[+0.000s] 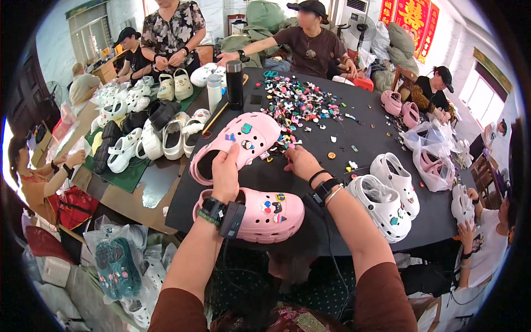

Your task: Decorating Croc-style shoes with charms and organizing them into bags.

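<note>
My left hand point(225, 172) grips a pink clog point(264, 126) by its side, thumb on the upper. The clog is tilted above the black table, its toe pointing away to the right, with several charms fixed in its holes. Below my left wrist lies a second pink clog point(289, 221), also with charms on its toe. At the near edge of a colourful pile of shoe charms point(304, 102), my right hand point(304, 164) has its fingers drawn together. Whatever is between those fingertips is too small to make out.
White clogs point(381, 213) stand right of my right forearm. A black bottle point(234, 86) and a white bottle point(214, 93) stand beyond the held clog. More clogs point(173, 135) crowd the left table. Bagged pink clogs point(434, 166) lie at the right. Several people work around.
</note>
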Demonstrator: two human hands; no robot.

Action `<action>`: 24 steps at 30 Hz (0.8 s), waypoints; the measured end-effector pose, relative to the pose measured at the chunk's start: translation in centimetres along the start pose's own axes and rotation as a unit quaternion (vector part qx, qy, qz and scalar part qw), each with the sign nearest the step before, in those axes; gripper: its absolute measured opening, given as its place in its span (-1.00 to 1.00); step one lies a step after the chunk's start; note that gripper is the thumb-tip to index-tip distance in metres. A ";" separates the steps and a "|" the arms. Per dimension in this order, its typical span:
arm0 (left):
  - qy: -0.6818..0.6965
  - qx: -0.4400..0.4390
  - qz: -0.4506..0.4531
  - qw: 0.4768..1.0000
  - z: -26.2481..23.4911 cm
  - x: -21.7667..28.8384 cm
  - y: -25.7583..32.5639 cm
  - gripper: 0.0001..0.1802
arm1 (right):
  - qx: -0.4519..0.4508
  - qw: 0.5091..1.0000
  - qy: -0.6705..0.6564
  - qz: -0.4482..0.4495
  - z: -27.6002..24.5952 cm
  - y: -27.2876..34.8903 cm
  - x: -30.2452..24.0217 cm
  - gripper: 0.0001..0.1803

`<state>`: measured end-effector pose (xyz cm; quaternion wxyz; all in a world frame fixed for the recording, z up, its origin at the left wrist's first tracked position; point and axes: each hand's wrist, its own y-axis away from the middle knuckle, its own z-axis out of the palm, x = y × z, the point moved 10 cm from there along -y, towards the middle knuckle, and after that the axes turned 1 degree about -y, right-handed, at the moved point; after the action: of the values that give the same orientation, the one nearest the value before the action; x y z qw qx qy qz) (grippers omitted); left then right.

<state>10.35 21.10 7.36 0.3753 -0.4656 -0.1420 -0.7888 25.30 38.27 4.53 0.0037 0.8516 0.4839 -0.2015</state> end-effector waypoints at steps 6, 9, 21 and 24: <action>0.011 -0.005 0.009 1.000 0.1 -0.1 -0.2 -0.70 | 0.037 0.999 0.004 0.002 0.6 -0.8 0.4 -0.61; -0.006 -0.003 -0.002 1.000 -0.3 -0.3 -0.2 -0.70 | 0.003 1.000 -0.001 0.004 0.5 -0.7 0.1 -0.71; 0.014 -0.001 -0.001 1.000 0.6 0.6 0.5 -0.72 | -0.044 0.998 0.025 0.025 -0.2 0.0 4.6 -0.77; -0.028 -0.009 -0.016 0.999 0.2 0.2 0.1 -0.71 | -0.028 0.998 0.048 -0.001 -0.5 -0.4 3.3 -0.76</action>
<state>10.51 21.02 7.58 0.3541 -0.4888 -0.1525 -0.7826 26.66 41.30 3.90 0.0040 0.8595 0.4895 -0.1472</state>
